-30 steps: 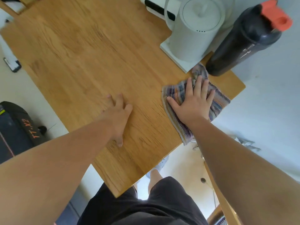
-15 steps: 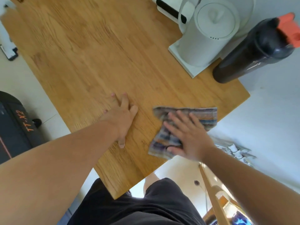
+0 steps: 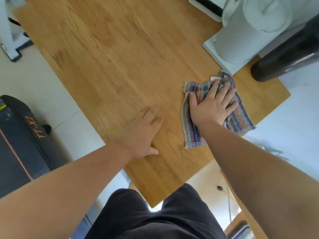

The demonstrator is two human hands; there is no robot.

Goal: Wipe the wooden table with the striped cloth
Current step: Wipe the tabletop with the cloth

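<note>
Wooden table (image 3: 120, 57) fills most of the view. At its 4 o'clock corner lies the striped cloth (image 3: 241, 116), rumpled, flat under the right hand (image 3: 209, 106), whose fingers are spread wide and press down without gripping. The left hand (image 3: 139, 133) rests open, palm down, at 6 o'clock. A white kettle (image 3: 245, 31) and a dark bottle (image 3: 284, 56) stand at 2 o'clock, the kettle's base touching the cloth's far edge.

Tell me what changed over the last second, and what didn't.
The right hand swept the striped cloth back toward the table's near edge, then forward again, ending close to the white kettle base. The left hand stayed flat on the wooden table; the dark bottle stayed put.
</note>
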